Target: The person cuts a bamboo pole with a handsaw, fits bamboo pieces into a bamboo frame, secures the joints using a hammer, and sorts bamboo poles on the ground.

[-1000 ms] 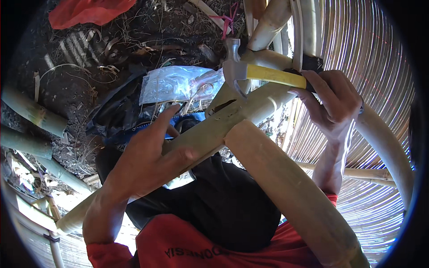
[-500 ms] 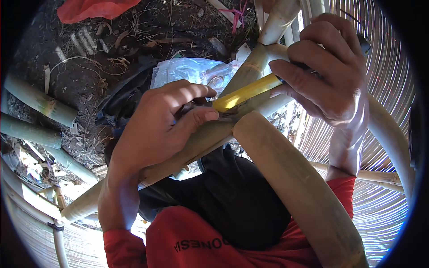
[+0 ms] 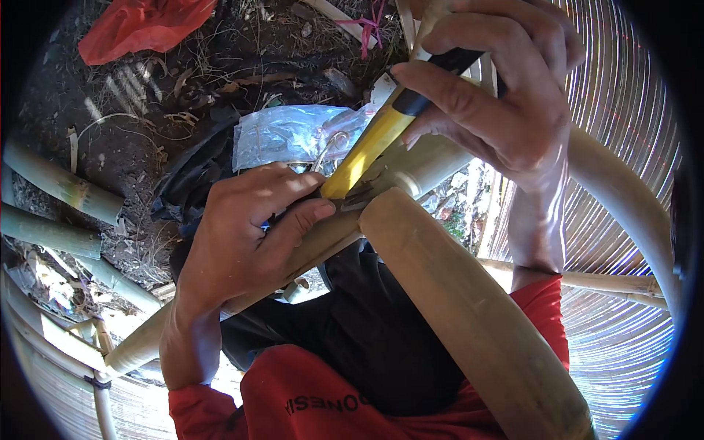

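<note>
My right hand [image 3: 506,95] is wrapped round the black grip of a hammer [image 3: 367,152] with a yellow shaft. The shaft slopes down to the left, its lower end at a long bamboo pole [image 3: 436,169]. My left hand [image 3: 249,220] is closed at that lower end, thumb and fingers around the hammer's head. Dark metal shows just beside the thumb; the rest of the head is hidden. Close by, the cut end of a second thick bamboo pole [image 3: 477,301] meets the first and runs down to the lower right.
A clear plastic bag [image 3: 275,136] lies beyond my hands, beside black plastic sheeting [image 3: 198,165]. Red plastic [image 3: 143,29] and pink string [image 3: 370,29] are farther off on the soil. Cut bamboo pieces [image 3: 62,180] lie at left. A slatted bamboo wall [image 3: 623,147] stands at right.
The hammer's grip end has swung up and to the left with my right hand, so the shaft stands steeper. My left hand stays at the head. The whole view has shifted slightly.
</note>
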Available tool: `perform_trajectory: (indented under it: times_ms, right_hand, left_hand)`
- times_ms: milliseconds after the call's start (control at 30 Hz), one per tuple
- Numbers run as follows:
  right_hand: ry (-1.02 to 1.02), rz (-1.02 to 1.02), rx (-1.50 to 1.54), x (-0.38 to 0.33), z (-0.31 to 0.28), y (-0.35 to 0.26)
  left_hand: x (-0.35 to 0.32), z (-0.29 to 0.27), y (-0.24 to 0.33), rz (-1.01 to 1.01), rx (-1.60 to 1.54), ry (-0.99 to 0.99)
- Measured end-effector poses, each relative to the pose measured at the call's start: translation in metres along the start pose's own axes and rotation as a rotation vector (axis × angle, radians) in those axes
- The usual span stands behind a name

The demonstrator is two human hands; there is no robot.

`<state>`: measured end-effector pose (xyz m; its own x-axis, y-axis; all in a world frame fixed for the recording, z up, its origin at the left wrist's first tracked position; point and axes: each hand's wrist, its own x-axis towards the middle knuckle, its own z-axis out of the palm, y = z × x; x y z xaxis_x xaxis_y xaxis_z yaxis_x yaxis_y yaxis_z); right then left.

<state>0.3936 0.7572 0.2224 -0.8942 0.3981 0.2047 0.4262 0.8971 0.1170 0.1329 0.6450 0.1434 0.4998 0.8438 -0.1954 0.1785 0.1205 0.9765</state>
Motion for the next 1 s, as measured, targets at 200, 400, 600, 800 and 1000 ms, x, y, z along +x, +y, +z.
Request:
perform_trajectory:
  times_ms: [200,400,600,800,1000]
  right_hand:
    - [0.162,0.052,0.231,-0.038,0.050,0.016]
    - [0.210,0.031,0.186,-0.032,0.060,0.022]
    - [0.210,0.054,0.227,-0.027,0.066,0.017]
    - [0.728,0.424,0.708,-0.021,0.103,0.000]
    - [0.465,1.740,1.731,0.044,0.068,-0.024]
  left_hand:
    - [0.003,-0.010,0.013,-0.026,-0.024,0.049]
    - [0.001,0.006,0.009,-0.207,-0.167,0.093]
    - [-0.004,0.010,0.008,-0.041,-0.025,0.160]
    - [-0.007,0.022,0.005,-0.149,-0.246,0.142]
    - [-0.012,0.020,0.004,-0.044,-0.073,0.157]
